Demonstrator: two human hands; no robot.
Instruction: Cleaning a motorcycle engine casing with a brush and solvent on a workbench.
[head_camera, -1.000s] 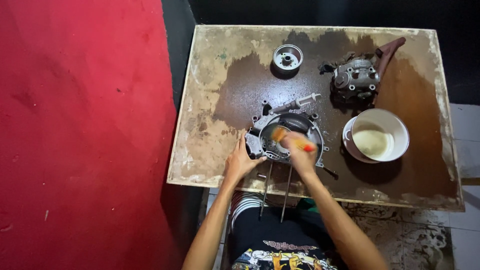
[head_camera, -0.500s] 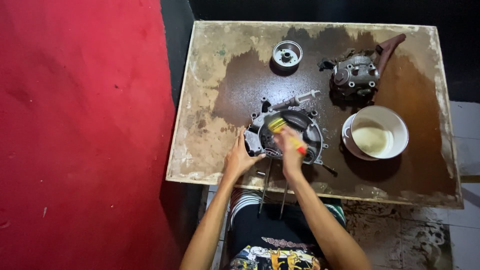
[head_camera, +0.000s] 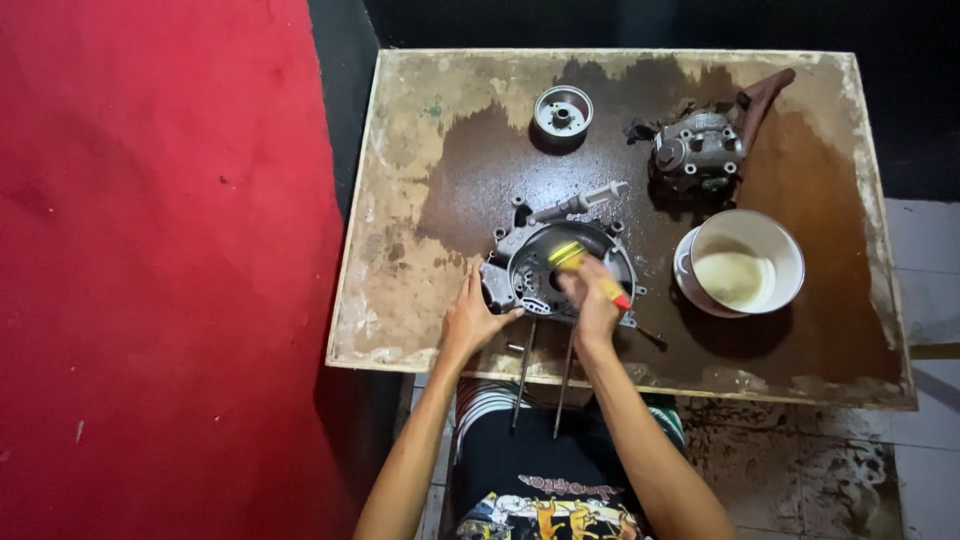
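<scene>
So right now I'm mid-scrub on the round grey cast-metal engine cover (head_camera: 565, 272), which sits flat on the stained, wet wooden table (head_camera: 400, 200), right at the near edge. My right hand (head_camera: 592, 305) is closed around a small brush with a yellow head and red-orange handle (head_camera: 585, 270), bristle end poking into the cover's bowl just past my knuckles. My left hand (head_camera: 472, 318) is spread open, fingers pressing on the cover's outer rim to the left of the brush, so it's bracing, not gripping. Two long thin metal studs (head_camera: 543, 380) hang off the table edge below my wrists. Further out from the brush hand, off to the right, there's a white round bowl holding pale liquid (head_camera: 740, 263), well apart from the cover. My guess is the cleaning is partway; the next move probably needs the brace kept firm while the brush works round the inner wall.
</scene>
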